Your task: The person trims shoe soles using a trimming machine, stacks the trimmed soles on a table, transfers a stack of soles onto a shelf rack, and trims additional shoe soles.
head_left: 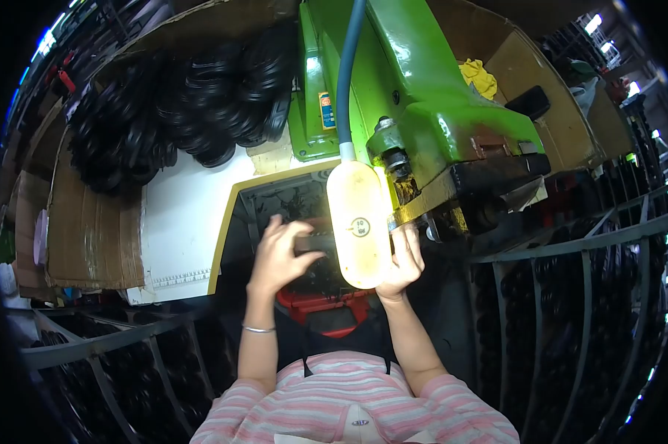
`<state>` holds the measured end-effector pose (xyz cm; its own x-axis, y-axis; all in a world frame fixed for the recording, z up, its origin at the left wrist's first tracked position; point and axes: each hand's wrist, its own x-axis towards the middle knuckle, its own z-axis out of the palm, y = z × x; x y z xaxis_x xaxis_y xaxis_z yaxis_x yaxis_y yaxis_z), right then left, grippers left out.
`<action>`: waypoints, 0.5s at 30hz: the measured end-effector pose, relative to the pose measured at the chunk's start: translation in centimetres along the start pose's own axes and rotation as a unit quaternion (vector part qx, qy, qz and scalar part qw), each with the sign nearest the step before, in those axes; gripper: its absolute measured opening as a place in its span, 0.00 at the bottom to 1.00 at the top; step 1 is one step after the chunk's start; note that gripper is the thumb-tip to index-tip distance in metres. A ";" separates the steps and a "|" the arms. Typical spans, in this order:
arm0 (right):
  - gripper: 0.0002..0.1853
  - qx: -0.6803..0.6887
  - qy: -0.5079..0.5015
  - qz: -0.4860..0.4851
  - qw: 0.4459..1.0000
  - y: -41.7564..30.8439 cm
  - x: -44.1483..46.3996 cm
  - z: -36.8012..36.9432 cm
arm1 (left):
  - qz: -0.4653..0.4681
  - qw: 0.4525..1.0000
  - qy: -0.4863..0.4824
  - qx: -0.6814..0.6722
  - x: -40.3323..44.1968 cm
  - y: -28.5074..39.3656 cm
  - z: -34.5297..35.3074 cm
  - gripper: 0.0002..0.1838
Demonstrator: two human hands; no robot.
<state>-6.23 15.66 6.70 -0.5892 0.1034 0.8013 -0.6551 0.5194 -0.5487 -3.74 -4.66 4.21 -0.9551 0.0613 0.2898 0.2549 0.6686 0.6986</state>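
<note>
My left hand is raised left of the lamp, thumb and fingers apart in a loose curve with nothing between them. Partly behind the pale elongated lamp head, my right hand has its fingers bent together at the front end of the green machine. Its thumb is hidden, and whatever it grips cannot be made out. Just above those fingers runs a worn yellowish metal arm of the machine. A blue-grey flexible neck carries the lamp head down between my hands.
A cardboard box at left holds many black curved pieces. Beside it is a white work surface with a yellow edge. A red item sits below my hands. At right are another box, a yellow cloth and metal rails.
</note>
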 end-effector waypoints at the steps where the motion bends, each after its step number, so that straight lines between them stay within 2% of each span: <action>1: 0.26 -0.024 0.019 -0.013 0.999 -0.1 0.1 0.1 | -0.026 0.985 0.043 -0.163 0.6 2.0 1.5 0.16; 3: 0.26 -0.023 0.018 -0.014 0.999 -0.1 0.5 -0.1 | 0.071 0.983 0.132 -0.110 1.7 4.0 3.9 0.10; 5: 0.27 -0.008 0.018 0.005 1.000 0.5 0.5 -0.5 | 0.084 0.979 0.143 -0.115 1.7 3.8 4.8 0.08; 6: 0.21 0.037 0.040 0.037 0.998 0.7 0.4 -0.3 | 0.094 0.977 0.151 -0.120 1.7 3.6 5.5 0.07; 7: 0.21 0.036 0.043 0.034 0.998 2.1 -0.9 -0.1 | 0.098 0.976 0.152 -0.121 1.7 3.4 6.4 0.07; 8: 0.17 0.157 0.031 0.174 0.972 4.1 -3.3 0.3 | 0.052 0.961 0.172 -0.209 1.2 3.1 7.4 0.07; 9: 0.14 0.276 0.017 0.307 0.911 5.9 -5.6 0.7 | 0.006 0.937 0.191 -0.293 0.7 2.7 8.4 0.08; 11: 0.16 0.371 -0.015 0.447 0.814 8.0 -8.8 1.3 | -0.018 0.926 0.200 -0.321 -0.6 2.3 9.9 0.10; 13: 0.23 0.431 -0.083 0.490 0.753 10.3 -12.3 1.5 | -0.065 0.903 0.203 -0.374 -1.6 2.9 10.6 0.13; 14: 0.29 0.514 -0.074 0.546 0.657 10.3 -13.4 0.8 | -0.068 0.892 0.212 -0.393 -1.6 3.1 10.9 0.14; 15: 0.29 0.514 -0.071 0.547 0.657 10.4 -13.8 0.4 | -0.069 0.893 0.209 -0.392 -1.7 3.5 10.8 0.14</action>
<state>-5.12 19.25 -10.15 -0.9635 -0.1810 -0.1974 0.2678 -0.6545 -0.7070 -2.89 5.58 -0.94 -0.8873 -0.3737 0.2701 0.3235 -0.0869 0.9422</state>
